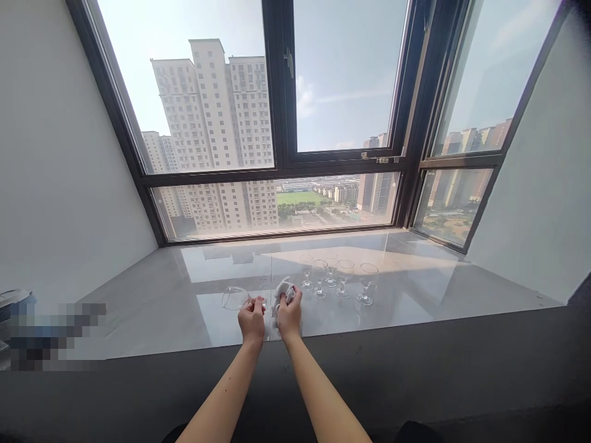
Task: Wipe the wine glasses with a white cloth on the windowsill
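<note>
My left hand (252,321) is closed around the stem of a clear stemmed glass (234,298), which is tipped on its side with the bowl pointing left. Close beside it, my right hand (290,312) grips a bunched whitish cloth (283,289) near the foot of that glass. Whether the cloth touches the glass I cannot tell. Just right of the cloth, several clear stemmed glasses stand upright in a group, the rightmost glass (368,283) set a little apart from the others.
The glossy grey sill (152,307) reaches to dark-framed windows (277,175) at the back, and its front edge lies below my hands. White walls (60,184) close in on both sides. At the far left is a partly blurred pile (28,320) of things.
</note>
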Demonstrator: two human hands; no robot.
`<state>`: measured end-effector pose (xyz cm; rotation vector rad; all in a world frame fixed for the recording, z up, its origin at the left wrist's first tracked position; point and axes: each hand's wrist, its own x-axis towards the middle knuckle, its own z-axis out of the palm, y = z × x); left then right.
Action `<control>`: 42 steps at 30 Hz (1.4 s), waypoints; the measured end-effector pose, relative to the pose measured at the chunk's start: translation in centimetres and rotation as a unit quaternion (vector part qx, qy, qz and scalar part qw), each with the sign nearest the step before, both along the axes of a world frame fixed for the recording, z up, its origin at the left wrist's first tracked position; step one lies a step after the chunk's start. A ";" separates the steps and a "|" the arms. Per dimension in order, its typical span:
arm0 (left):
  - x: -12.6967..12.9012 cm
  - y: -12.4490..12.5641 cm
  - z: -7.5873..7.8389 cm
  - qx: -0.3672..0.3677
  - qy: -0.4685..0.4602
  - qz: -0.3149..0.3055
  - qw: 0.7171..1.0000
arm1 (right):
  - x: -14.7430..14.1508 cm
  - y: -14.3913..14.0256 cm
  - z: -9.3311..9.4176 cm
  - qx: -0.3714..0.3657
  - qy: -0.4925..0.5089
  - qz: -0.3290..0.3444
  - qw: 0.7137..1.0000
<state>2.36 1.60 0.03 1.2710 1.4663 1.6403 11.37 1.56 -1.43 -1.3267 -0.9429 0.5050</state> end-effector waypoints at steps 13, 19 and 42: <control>-2.9 1.4 2.7 0.033 0.176 0.086 0.980 | -0.3 -1.2 0.6 0.062 -0.017 0.188 0.980; -2.8 0.6 -0.4 0.078 0.399 -0.020 0.913 | -0.3 -1.2 0.5 0.093 -0.021 0.192 0.977; -1.9 -1.0 -0.3 0.112 0.513 -0.013 0.851 | 13.2 -9.7 7.6 0.093 -0.053 -0.056 0.993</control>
